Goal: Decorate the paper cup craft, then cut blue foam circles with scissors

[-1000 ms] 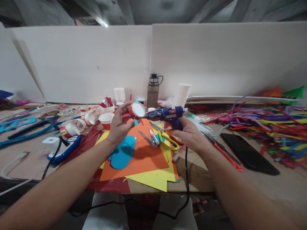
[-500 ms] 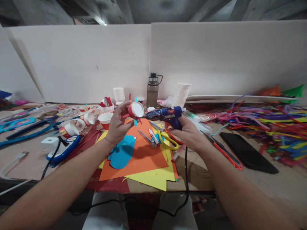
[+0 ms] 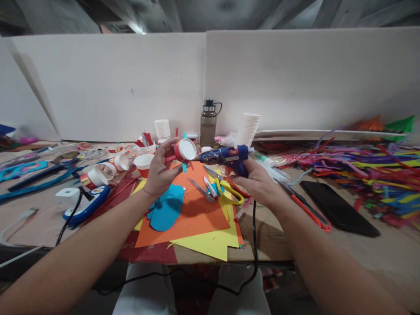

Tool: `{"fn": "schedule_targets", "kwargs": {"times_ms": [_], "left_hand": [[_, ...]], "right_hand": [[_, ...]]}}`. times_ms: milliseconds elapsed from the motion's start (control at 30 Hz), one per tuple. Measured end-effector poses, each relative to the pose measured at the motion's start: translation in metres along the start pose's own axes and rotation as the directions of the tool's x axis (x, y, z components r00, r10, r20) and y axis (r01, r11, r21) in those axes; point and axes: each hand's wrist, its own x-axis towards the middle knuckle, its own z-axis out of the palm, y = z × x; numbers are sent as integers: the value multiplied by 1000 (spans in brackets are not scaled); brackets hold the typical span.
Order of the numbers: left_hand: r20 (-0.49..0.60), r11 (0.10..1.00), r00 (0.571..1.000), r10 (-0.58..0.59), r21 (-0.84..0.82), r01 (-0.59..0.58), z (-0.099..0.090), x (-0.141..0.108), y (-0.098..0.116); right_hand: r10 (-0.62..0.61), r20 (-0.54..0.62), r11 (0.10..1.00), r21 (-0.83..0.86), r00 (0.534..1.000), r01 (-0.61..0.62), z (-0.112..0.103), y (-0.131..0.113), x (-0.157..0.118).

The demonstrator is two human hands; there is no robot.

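Lower centre of the frame: yellow paper [image 3: 210, 248] lies partly beneath orange paper [image 3: 193, 223]; a blue paper cutout [image 3: 168, 210] rests on the orange sheet. Yellow-handled scissors [image 3: 231, 192] lie to the right of the cutout. Centre: the left hand [image 3: 162, 168] grips the red-and-white paper cup [image 3: 187, 149] between thumb and fingers, base outward. The right hand [image 3: 257, 179] is closed around the handle of the blue glue gun [image 3: 229, 156], nozzle near the cup. Behind: a bottle [image 3: 208, 127] stands upright, upper centre.
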Motion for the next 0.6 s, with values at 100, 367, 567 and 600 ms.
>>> {"fn": "schedule_targets", "kwargs": {"times_ms": [100,367,567,600], "left_hand": [[-11,1000,1000,-8,-6,8,0,0,1],[-11,996,998,-56,-70,55,1,0,2],[-8,994,998,-57,-93,56,1,-1,1],[-5,994,998,-58,-96,57,1,-1,1]], "right_hand": [[-10,-4,1000,-4,1000,10,0,3,0],[-1,-9,1000,20,1000,1,0,5,2],[18,-12,1000,20,1000,-18,0,6,2],[27,-11,999,18,1000,-27,0,6,2]]}}
